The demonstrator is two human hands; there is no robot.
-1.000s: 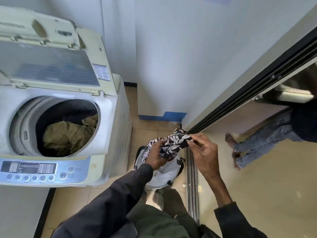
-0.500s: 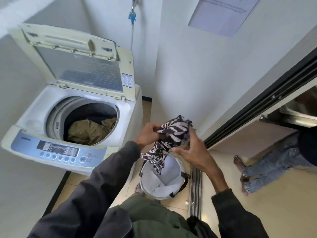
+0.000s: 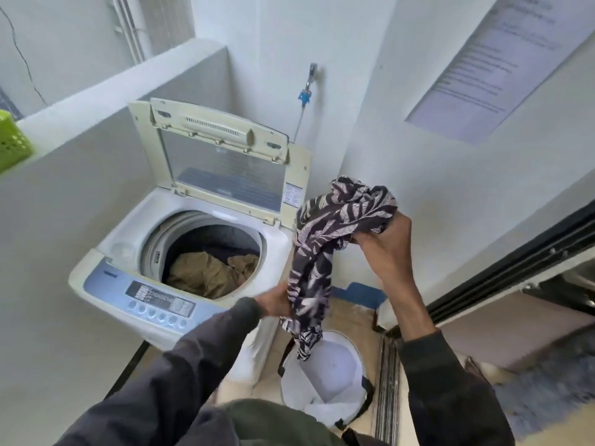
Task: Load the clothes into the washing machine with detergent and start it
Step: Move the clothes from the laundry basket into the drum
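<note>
Plainly, the zebra-print garment [image 3: 325,249] hung just right of the washing machine [image 3: 180,252], right hand [image 3: 388,243] fingers clenched on its bunched top, left hand [image 3: 273,302] gripping lower, so its trailing tail could catch the laundry basket [image 3: 325,375] rim or miss the drum.

The garment [image 3: 325,249] is black with a pale leaf or zebra-ish print. The washing machine [image 3: 128,239] is cream-white with a light blue control panel [image 3: 145,300], and olive-brown clothes [image 3: 209,275] sit in the drum. White laundry basket [image 3: 325,381] with black trim, lime green basket [image 3: 13,140], dark grey sleeves [image 3: 180,375].
</note>
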